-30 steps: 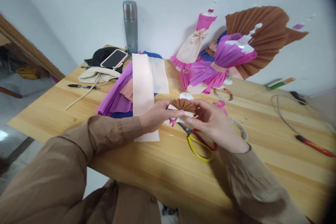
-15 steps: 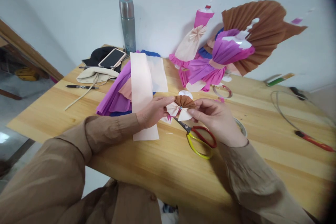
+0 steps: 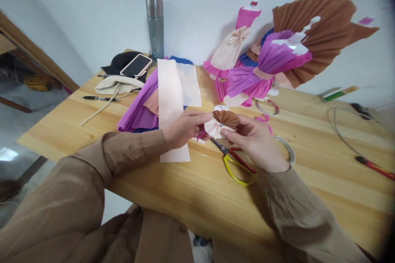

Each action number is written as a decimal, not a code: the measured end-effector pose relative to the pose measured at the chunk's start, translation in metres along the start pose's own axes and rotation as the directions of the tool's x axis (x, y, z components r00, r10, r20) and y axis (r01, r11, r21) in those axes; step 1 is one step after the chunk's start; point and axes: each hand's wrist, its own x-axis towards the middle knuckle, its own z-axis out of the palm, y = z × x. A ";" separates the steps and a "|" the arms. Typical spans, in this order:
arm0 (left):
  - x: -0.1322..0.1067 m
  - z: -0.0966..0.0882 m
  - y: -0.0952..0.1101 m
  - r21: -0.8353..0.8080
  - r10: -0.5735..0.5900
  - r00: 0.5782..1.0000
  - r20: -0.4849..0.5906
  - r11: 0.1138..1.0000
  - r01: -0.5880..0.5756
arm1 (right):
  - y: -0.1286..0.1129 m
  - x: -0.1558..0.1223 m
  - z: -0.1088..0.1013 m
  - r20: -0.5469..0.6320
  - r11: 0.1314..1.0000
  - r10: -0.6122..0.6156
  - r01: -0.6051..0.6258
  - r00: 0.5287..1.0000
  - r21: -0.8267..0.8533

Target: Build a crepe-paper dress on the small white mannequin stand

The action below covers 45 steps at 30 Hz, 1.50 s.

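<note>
A small pleated paper rosette (image 3: 220, 123), brown on top and pale pink below, is held above the wooden table (image 3: 191, 197) between both hands. My left hand (image 3: 183, 128) pinches its left edge, fingers closed. My right hand (image 3: 254, 141) grips its right side with thumb and fingers. Yellow-and-red-handled scissors (image 3: 234, 163) lie on the table just under my right hand. A long pale pink paper strip (image 3: 171, 102) lies beneath my left hand, on purple and blue crepe paper (image 3: 137, 111).
Pleated paper dresses in pink, purple and brown (image 3: 277, 55) lean on the wall. A steel flask (image 3: 155, 24), phone (image 3: 136, 65), cloth bag (image 3: 115, 85), pen (image 3: 100, 98), tape rings (image 3: 285, 148), wire (image 3: 342, 131) and a red-handled tool (image 3: 375, 167) are around.
The rosette has been turned in my hands, so its pale pink lower half now shows under the brown. Both hands have shifted slightly up and right.
</note>
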 end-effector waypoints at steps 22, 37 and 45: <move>-0.005 0.001 0.006 0.375 -0.147 0.989 0.011 0.918 0.132 | 0.006 0.006 -0.013 -0.212 0.999 0.008 0.001 0.977 0.038; -0.006 0.004 0.044 0.569 0.245 0.964 0.100 0.781 -0.258 | -0.006 -0.002 -0.003 0.092 0.996 0.017 -0.009 0.996 -0.093; -0.004 0.001 0.044 0.500 0.119 0.992 0.032 0.858 -0.119 | -0.007 0.000 0.001 -0.068 0.991 -0.110 0.104 0.992 -0.085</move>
